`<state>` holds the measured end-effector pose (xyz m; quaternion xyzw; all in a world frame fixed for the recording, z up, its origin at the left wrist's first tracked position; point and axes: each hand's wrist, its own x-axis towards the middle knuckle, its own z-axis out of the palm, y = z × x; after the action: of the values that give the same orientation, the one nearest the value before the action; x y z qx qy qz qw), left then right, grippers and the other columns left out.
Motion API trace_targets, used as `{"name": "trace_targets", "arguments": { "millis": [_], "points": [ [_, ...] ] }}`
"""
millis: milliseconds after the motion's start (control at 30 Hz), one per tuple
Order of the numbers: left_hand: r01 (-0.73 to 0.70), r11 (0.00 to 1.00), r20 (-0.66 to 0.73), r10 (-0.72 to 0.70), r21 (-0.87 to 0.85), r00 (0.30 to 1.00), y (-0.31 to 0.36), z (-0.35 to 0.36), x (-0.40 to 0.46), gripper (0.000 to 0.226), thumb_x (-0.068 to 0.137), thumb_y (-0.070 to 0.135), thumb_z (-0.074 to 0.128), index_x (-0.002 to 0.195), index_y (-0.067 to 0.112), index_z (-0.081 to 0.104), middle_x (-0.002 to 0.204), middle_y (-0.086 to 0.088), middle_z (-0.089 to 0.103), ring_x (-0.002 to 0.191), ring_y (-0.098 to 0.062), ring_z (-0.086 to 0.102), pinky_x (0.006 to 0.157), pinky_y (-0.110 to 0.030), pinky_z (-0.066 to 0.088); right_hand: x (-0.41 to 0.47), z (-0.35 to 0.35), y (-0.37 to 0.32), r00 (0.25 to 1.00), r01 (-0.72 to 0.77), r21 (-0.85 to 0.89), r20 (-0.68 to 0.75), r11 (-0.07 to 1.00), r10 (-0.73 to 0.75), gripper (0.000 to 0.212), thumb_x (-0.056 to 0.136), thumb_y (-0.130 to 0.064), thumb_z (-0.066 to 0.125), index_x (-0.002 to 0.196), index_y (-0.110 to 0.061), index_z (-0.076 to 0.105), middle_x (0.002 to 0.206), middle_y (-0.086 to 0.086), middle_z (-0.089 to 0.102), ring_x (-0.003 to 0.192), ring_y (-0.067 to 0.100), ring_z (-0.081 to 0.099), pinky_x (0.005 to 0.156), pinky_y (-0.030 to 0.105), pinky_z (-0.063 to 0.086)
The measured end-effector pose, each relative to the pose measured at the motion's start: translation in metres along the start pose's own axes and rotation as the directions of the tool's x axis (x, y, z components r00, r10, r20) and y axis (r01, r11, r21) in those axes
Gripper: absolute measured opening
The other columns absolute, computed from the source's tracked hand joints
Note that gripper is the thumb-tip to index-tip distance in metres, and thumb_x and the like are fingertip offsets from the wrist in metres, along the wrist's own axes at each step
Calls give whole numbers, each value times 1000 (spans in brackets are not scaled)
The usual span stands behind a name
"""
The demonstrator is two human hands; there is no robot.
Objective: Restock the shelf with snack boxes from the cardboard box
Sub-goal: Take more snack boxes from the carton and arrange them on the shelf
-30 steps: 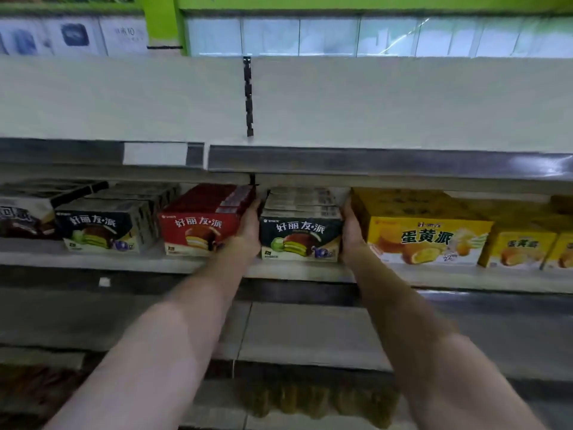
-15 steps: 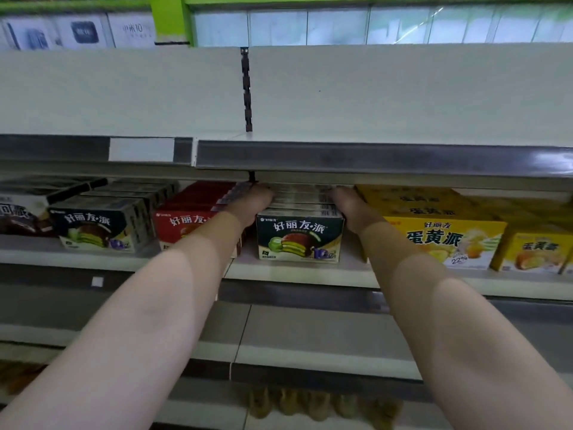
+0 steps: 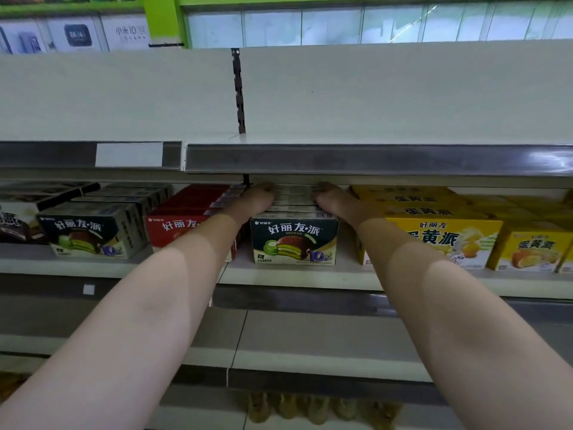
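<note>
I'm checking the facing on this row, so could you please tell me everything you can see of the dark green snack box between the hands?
The dark green snack box is printed cardboard, showing white Chinese lettering and a chocolate-coated pie with green filling. It stands upright, front face outward, near the shelf edge, leading a row of like boxes. The left hand and right hand rest at the row's sides behind it.

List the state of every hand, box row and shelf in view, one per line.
left hand: reached deep into the shelf, resting on the left side of the dark green row; grip unclear.
right hand: same on the right side; grip unclear.
dark green box row: upright, front box at the shelf edge.
red box row: upright, partly hidden by the left arm.
yellow box row: upright.
top shelf: bare.
</note>
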<state>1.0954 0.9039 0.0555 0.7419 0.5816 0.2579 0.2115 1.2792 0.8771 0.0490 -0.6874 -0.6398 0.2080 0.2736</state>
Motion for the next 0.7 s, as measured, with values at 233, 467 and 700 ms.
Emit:
{"name": "trace_targets", "arguments": {
  "millis": [233, 467, 700],
  "points": [
    [-192, 935, 175, 145, 296, 974, -5, 0, 13, 58, 103, 57, 26, 153, 27, 34, 162, -2, 27, 146, -24, 28, 116, -34, 22, 15, 2, 3, 994, 8, -177, 112, 984, 12, 88, 86, -75, 48, 152, -20, 33, 135, 2, 56, 130, 25, 47, 112, 40, 24],
    [-198, 920, 173, 146, 337, 974, -9, 2, 24, 56, 104, 53, 30, 154, 27, 33, 162, -1, 25, 147, -24, 27, 116, -34, 22, 18, 5, 4, 993, 32, -193, 116, 981, -10, 89, 84, -77, 49, 153, -22, 34, 158, 5, 36, 141, 26, 39, 113, 42, 23],
    [-235, 938, 221, 180, 256, 959, -3, -9, 27, 47, 102, 42, 49, 143, 21, 50, 153, -2, 42, 137, -22, 42, 105, -25, 30, 17, -2, 3, 987, 71, -218, 156, 973, -36, 105, 69, -88, 48, 153, -27, 30, 158, 0, 35, 138, 26, 41, 111, 41, 34]
  ]
}}
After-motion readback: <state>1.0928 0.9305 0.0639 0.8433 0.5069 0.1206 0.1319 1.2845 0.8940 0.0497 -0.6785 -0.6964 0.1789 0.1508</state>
